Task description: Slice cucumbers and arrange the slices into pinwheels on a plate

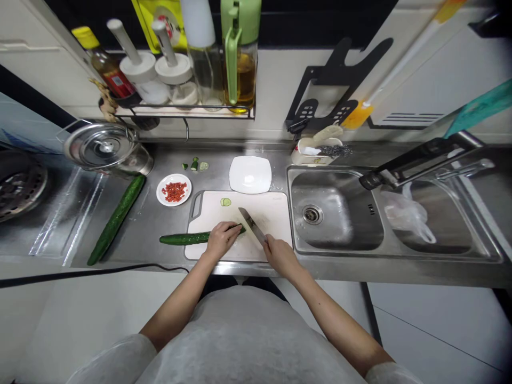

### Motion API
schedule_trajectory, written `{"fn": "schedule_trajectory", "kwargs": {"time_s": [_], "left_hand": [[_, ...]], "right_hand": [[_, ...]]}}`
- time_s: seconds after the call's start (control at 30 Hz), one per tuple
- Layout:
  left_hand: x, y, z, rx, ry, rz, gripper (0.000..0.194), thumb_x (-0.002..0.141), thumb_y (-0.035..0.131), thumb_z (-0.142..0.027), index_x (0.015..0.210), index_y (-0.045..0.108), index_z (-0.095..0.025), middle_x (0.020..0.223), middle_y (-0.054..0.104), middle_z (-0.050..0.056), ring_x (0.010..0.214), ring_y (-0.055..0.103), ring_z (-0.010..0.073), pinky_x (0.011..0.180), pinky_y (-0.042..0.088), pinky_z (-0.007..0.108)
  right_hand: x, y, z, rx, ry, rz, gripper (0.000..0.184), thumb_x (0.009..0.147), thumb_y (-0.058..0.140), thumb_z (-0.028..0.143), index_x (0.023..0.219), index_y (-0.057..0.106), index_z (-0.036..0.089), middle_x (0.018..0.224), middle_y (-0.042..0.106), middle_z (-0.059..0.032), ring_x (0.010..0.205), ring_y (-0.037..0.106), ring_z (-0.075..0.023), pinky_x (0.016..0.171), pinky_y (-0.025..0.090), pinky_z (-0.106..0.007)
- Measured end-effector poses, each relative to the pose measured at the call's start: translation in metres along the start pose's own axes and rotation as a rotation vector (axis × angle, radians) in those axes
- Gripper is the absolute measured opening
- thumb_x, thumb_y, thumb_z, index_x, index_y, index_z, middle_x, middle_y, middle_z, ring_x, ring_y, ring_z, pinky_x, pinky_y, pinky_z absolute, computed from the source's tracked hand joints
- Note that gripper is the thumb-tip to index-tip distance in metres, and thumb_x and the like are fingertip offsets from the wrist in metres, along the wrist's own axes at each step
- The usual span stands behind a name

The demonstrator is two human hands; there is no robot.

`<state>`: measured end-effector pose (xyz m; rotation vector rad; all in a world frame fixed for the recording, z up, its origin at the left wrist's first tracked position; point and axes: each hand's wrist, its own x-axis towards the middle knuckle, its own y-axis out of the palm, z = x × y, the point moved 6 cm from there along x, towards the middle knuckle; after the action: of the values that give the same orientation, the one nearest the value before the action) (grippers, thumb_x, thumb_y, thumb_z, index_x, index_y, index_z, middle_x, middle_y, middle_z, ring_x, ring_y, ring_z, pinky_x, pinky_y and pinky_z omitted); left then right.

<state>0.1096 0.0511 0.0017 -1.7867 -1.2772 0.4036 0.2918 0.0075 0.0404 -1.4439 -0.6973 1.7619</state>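
A long green cucumber lies across the white cutting board, its left end jutting past the board. My left hand is closed over it near its right end. My right hand grips the handle of a kitchen knife, whose blade slants up and left just beside the cucumber's right end. Whether the blade touches the cucumber is hard to tell. A few cucumber slices lie near the board's top edge. Just behind the board sits a white plate.
A small plate of chopped red pieces and a second cucumber are to the left. Cucumber scraps lie behind. A steel sink adjoins the board at right. Bottles and jars stand on a wall rack; a lidded pot is back left.
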Motion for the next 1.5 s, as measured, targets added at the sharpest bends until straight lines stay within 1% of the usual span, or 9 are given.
{"fn": "schedule_trajectory", "kwargs": {"time_s": [0.2, 0.4, 0.6, 0.73, 0.9, 1.03, 1.27, 1.5], "left_hand": [[-0.002, 0.002, -0.001, 0.035, 0.012, 0.015, 0.027, 0.092, 0.049, -0.029, 0.111, 0.068, -0.028, 0.107, 0.067, 0.006, 0.1, 0.059, 0.0178, 0.089, 0.05, 0.034], [-0.004, 0.005, 0.001, 0.033, 0.017, 0.008, 0.027, 0.091, 0.051, -0.028, 0.111, 0.068, -0.029, 0.107, 0.066, 0.006, 0.1, 0.058, 0.0183, 0.09, 0.049, 0.035], [-0.007, 0.007, 0.001, 0.037, 0.017, 0.007, 0.026, 0.09, 0.051, -0.028, 0.111, 0.067, -0.03, 0.108, 0.066, 0.007, 0.103, 0.058, 0.0194, 0.091, 0.049, 0.036], [-0.009, 0.009, 0.001, 0.073, 0.029, 0.016, 0.026, 0.09, 0.051, -0.027, 0.11, 0.067, -0.029, 0.11, 0.066, 0.007, 0.104, 0.058, 0.0199, 0.091, 0.049, 0.037], [-0.01, 0.009, 0.0, 0.091, 0.044, -0.009, 0.023, 0.089, 0.053, -0.028, 0.106, 0.069, -0.029, 0.111, 0.065, 0.006, 0.104, 0.057, 0.0207, 0.09, 0.049, 0.036], [-0.01, 0.009, -0.001, 0.086, 0.037, -0.002, 0.022, 0.089, 0.054, -0.028, 0.104, 0.07, -0.028, 0.111, 0.065, 0.007, 0.103, 0.057, 0.0211, 0.089, 0.049, 0.036], [-0.01, 0.009, -0.002, 0.065, 0.04, -0.008, 0.021, 0.089, 0.054, -0.028, 0.104, 0.069, -0.028, 0.11, 0.065, 0.007, 0.104, 0.057, 0.0207, 0.091, 0.047, 0.036], [-0.013, 0.012, -0.002, 0.108, 0.056, -0.005, 0.022, 0.089, 0.054, -0.027, 0.105, 0.069, -0.028, 0.112, 0.065, 0.007, 0.104, 0.057, 0.0205, 0.091, 0.047, 0.036]], "right_hand": [[-0.007, 0.0, 0.012, -0.032, -0.041, 0.033, 0.024, 0.098, 0.03, 0.025, 0.108, 0.051, 0.016, 0.085, 0.067, -0.0094, 0.081, 0.065, -0.0205, 0.064, 0.035, -0.026], [-0.012, 0.002, 0.02, -0.057, -0.025, 0.073, 0.024, 0.097, 0.031, 0.022, 0.109, 0.05, 0.015, 0.088, 0.068, -0.0121, 0.084, 0.066, -0.0225, 0.067, 0.039, -0.028], [-0.016, 0.008, 0.025, -0.072, -0.034, 0.049, 0.025, 0.095, 0.031, 0.015, 0.108, 0.052, 0.014, 0.088, 0.069, -0.0135, 0.087, 0.067, -0.025, 0.066, 0.042, -0.028], [-0.018, 0.012, 0.026, -0.084, -0.042, 0.06, 0.025, 0.092, 0.033, 0.011, 0.108, 0.051, 0.015, 0.086, 0.069, -0.0133, 0.086, 0.068, -0.0246, 0.066, 0.044, -0.028], [-0.019, 0.016, 0.026, -0.068, -0.043, 0.074, 0.024, 0.091, 0.035, 0.009, 0.108, 0.05, 0.014, 0.087, 0.07, -0.0136, 0.086, 0.068, -0.024, 0.067, 0.045, -0.027], [-0.019, 0.017, 0.026, -0.049, -0.047, 0.072, 0.025, 0.09, 0.035, 0.007, 0.108, 0.051, 0.014, 0.087, 0.07, -0.0137, 0.086, 0.068, -0.0248, 0.067, 0.045, -0.028], [-0.019, 0.019, 0.025, -0.032, -0.049, 0.071, 0.026, 0.09, 0.035, 0.007, 0.108, 0.051, 0.014, 0.088, 0.07, -0.0136, 0.086, 0.068, -0.025, 0.067, 0.046, -0.029], [-0.015, 0.017, 0.026, -0.027, -0.062, 0.089, 0.026, 0.089, 0.036, 0.006, 0.108, 0.052, 0.013, 0.088, 0.07, -0.0145, 0.089, 0.068, -0.0248, 0.069, 0.046, -0.029]]}}
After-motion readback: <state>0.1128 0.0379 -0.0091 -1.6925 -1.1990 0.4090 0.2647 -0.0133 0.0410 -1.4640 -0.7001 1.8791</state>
